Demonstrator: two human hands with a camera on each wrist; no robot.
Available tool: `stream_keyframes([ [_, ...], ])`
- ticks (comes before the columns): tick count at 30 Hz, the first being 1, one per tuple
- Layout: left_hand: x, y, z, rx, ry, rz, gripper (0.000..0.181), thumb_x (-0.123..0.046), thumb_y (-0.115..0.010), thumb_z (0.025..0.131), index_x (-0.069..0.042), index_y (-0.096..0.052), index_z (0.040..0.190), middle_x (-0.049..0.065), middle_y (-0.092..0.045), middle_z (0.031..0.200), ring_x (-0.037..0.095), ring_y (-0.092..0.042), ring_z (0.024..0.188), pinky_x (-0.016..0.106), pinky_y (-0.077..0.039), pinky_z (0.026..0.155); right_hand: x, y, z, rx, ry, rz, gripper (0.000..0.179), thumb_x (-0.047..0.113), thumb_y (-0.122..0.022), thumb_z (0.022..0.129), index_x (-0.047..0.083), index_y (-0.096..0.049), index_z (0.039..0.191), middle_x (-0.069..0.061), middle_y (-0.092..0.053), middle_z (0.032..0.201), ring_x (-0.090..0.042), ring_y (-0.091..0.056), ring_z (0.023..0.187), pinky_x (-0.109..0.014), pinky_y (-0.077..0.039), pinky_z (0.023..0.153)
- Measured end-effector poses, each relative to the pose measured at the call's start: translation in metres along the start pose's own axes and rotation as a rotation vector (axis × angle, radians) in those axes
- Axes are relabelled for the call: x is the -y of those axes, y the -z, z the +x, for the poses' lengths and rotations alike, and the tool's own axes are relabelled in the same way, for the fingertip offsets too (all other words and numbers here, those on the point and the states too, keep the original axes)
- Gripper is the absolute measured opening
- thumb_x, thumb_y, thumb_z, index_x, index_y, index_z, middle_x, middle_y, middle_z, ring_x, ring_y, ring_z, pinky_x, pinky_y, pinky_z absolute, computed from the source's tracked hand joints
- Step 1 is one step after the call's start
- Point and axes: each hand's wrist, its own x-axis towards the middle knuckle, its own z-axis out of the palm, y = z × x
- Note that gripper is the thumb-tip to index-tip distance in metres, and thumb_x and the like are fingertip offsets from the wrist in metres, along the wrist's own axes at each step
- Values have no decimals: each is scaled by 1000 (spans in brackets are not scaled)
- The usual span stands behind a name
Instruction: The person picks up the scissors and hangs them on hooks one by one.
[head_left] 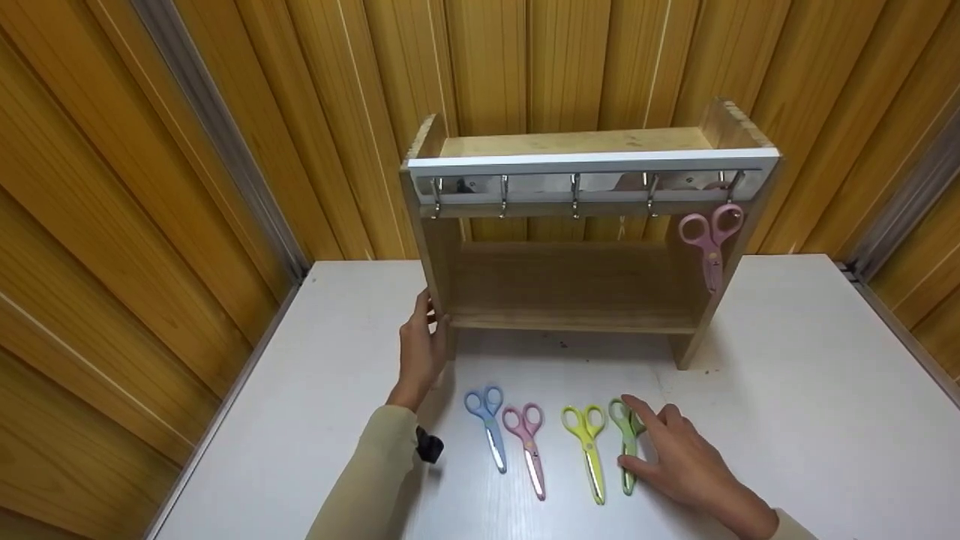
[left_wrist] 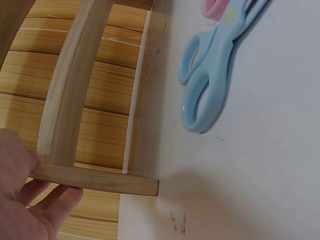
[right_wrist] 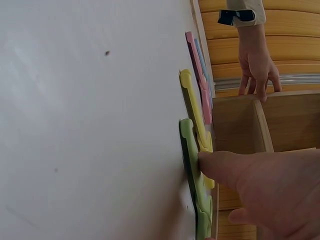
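A wooden shelf [head_left: 570, 319] with a row of metal hooks [head_left: 575, 196] stands upright on the white table. My left hand [head_left: 421, 349] grips its left side panel [left_wrist: 100, 179], thumb in front and fingers behind. Green scissors [head_left: 628, 450] lie flat on the table. Over them is my right hand [head_left: 679, 457], index fingertip by the handle loops and thumb by the blades, the two spread apart. To their left lie yellow scissors [head_left: 589, 457], pink scissors [head_left: 530, 450] and blue scissors [head_left: 491, 431]. A second pink pair of scissors [head_left: 712, 244] hangs from the rightmost hook.
The white table [head_left: 300, 420] reaches back to a wall of wood-patterned panels [head_left: 562, 67]. Metal rails [head_left: 232, 135] run up the corners. A black strap piece [head_left: 429, 445] sits at my left wrist.
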Motion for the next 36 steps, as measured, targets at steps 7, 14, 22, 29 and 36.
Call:
stream_keyframes([
  [7,0,0,0,-3,-5,4,56,-4,-61,102,-13,-41,154,15,-61,142,30,-68,114,43,-60,93,-8,8,-1,32,-20,-15,89,37,-89,78,17,-45,153,-11,-55,101,-20,-47,79,-33,-40,50],
  [14,-1,-1,-1,14,21,1,58,-5,-60,103,-14,-38,155,13,-58,146,29,-67,117,42,-59,94,-19,22,-3,53,-49,-26,90,28,-90,79,13,-43,154,-8,-57,99,-20,-53,79,-36,-44,51],
  [22,-2,0,-1,18,31,0,56,-6,-59,104,-16,-38,155,12,-60,144,26,-67,116,41,-59,94,-32,35,-5,43,-37,-79,59,16,-86,81,4,-63,134,-2,-60,91,-18,-57,78,-37,-47,53],
  [29,-1,0,0,20,41,-7,56,-6,-59,104,-16,-38,155,13,-60,143,27,-67,117,42,-59,95,-45,41,-2,33,-46,-98,28,6,-81,83,6,-74,110,-1,-57,84,-17,-54,73,-37,-45,53],
  [36,-1,-1,0,21,38,-11,56,-6,-59,104,-16,-39,155,12,-60,144,25,-67,116,40,-59,94,-56,43,-2,-19,-15,-97,18,1,-77,83,10,-76,99,1,-59,82,-16,-57,74,-37,-47,53],
])
